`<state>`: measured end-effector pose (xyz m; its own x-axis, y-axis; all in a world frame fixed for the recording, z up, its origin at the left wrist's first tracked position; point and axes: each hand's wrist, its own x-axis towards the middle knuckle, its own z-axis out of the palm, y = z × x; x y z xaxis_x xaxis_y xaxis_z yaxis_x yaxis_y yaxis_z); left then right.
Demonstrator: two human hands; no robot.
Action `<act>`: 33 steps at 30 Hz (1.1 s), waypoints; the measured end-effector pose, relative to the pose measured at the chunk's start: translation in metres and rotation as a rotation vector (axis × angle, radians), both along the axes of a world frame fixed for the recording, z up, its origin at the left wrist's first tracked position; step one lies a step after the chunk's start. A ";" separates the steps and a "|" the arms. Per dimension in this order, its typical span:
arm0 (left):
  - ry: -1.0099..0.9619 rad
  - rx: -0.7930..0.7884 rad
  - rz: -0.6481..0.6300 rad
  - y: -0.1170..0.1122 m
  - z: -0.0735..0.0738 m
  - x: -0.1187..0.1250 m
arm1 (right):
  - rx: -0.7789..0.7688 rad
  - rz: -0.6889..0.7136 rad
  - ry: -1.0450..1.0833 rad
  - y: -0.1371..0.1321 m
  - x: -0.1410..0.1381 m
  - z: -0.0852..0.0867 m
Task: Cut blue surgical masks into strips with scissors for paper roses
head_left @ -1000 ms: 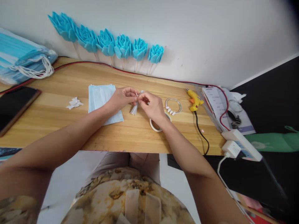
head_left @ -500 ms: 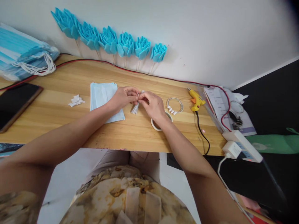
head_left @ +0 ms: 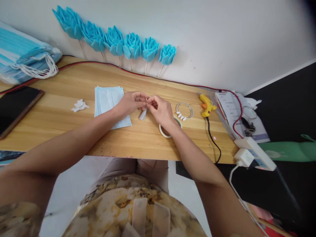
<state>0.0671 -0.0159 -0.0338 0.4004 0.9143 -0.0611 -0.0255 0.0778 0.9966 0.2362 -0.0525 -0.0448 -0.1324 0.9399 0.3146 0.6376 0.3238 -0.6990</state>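
Note:
My left hand [head_left: 133, 102] and my right hand [head_left: 160, 109] meet over the middle of the table, their fingers closed in a pinch. Between them is a bundle of thin grey-white strips [head_left: 142, 115], its lower ends fanning out below the fingertips. A small white end shows where the fingertips come together; the rest of the grip is hidden. Under my left wrist lies a stack of light blue face masks [head_left: 105, 98]. A roll of white tape [head_left: 163, 132] is partly covered by my right wrist. To its right, a clear tape ring [head_left: 191, 110] carries several short white pieces on its rim.
Several blue flowers on sticks [head_left: 115, 41] lean against the wall. White scraps [head_left: 80, 105], a phone [head_left: 18, 108] and bagged masks [head_left: 24, 56] lie leftward. Rightward are a yellow glue gun [head_left: 207, 104] with its cord and a power strip [head_left: 256, 153]. A red-black cable [head_left: 153, 77] runs along the back.
My hands stay together in nearly the same place, with only a slight shift of the fingers at the bundle. The view has moved very slightly.

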 end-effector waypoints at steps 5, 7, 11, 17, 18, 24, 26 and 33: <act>0.122 0.139 -0.002 0.000 -0.003 0.002 | -0.009 -0.028 0.038 0.003 0.002 -0.004; 0.156 0.192 0.010 -0.001 -0.004 0.002 | -0.003 -0.033 0.027 0.004 0.002 -0.004; 0.179 0.234 0.012 -0.001 -0.006 0.002 | -0.005 -0.061 -0.025 0.003 0.003 -0.003; 0.220 0.253 0.026 0.000 -0.005 0.003 | -0.016 -0.100 -0.091 0.000 0.002 0.000; 0.227 0.252 0.029 0.000 -0.005 0.003 | -0.013 -0.096 -0.097 0.000 0.002 0.001; 0.224 0.237 0.030 0.000 -0.005 0.003 | 0.011 -0.092 -0.181 -0.001 0.001 0.004; 0.221 0.240 0.028 0.000 -0.006 0.003 | 0.011 -0.088 -0.209 -0.001 0.002 0.004; 0.222 0.270 0.026 0.002 -0.009 0.002 | 0.016 -0.037 -0.299 -0.001 0.002 0.004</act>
<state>0.0690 -0.0142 -0.0431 0.3807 0.9191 0.1016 0.1953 -0.1873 0.9627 0.2382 -0.0537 -0.0411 -0.1869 0.9413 0.2812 0.8260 0.3055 -0.4737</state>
